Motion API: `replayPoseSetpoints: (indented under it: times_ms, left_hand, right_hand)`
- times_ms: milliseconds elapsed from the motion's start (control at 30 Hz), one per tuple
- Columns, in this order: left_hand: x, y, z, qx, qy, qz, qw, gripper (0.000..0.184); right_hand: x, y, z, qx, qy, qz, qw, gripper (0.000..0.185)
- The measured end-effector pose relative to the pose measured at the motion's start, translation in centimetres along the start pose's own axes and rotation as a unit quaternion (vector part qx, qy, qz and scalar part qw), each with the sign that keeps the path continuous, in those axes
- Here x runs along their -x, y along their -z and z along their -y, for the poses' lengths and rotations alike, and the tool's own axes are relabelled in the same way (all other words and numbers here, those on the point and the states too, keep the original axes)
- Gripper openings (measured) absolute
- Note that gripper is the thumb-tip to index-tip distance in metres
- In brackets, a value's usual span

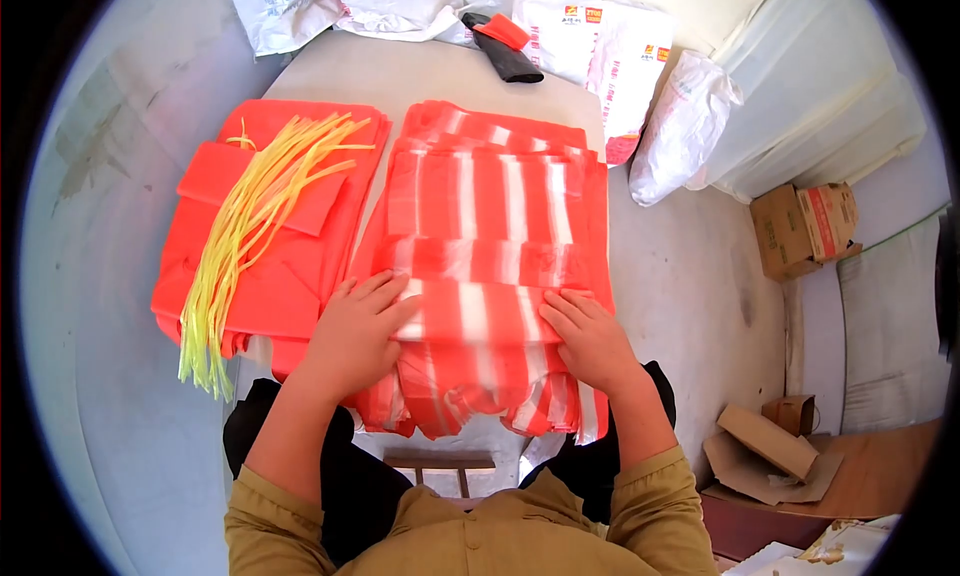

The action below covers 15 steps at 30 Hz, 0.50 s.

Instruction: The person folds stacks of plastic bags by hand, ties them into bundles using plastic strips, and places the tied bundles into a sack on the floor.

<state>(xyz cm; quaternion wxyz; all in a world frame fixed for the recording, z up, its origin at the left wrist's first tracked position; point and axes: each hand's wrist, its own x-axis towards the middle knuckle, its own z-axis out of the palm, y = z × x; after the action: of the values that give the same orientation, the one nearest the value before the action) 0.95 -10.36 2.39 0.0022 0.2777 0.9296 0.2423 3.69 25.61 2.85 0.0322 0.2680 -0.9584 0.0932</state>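
A stack of red-and-white striped plastic sheeting (pixel 485 196), perhaps bags, lies on the table in front of me, its front end hanging ragged over the near edge. Across it runs a folded striped band (pixel 470 311). My left hand (pixel 352 338) rests with outstretched fingers on the left end of this band. On the right end lies my right hand (pixel 588 341), its fingers also extended and flat. Neither hand is wrapped round anything. Left of the stack, a bundle of thin yellow strips (pixel 245 221) lies over a pile of folded red sheeting (pixel 285 291).
Beyond the beige table (pixel 350 71) stand several white printed sacks (pixel 390 1). A black roll with a red piece (pixel 505 51) lies at the far edge. Cardboard boxes (pixel 805 231) are at the right; flattened cardboard (pixel 770 456) lies on a brown surface lower right.
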Motion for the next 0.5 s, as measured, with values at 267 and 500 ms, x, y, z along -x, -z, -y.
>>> replayPoseSetpoints:
  times_ms: [267, 500]
  left_hand:
    - [0.5, 1.7, 0.7, 0.149, 0.078, 0.032, 0.985, 0.029]
    - [-0.2, -0.6, 0.6, 0.281, 0.192, -0.226, 0.913, 0.045]
  right_hand:
    - [-1.0, 5.9, 1.3, -0.156, -0.17, 0.119, 0.966, 0.036]
    - [-3.5, 4.7, 0.0, -0.039, -0.134, -0.06, 0.988, 0.029]
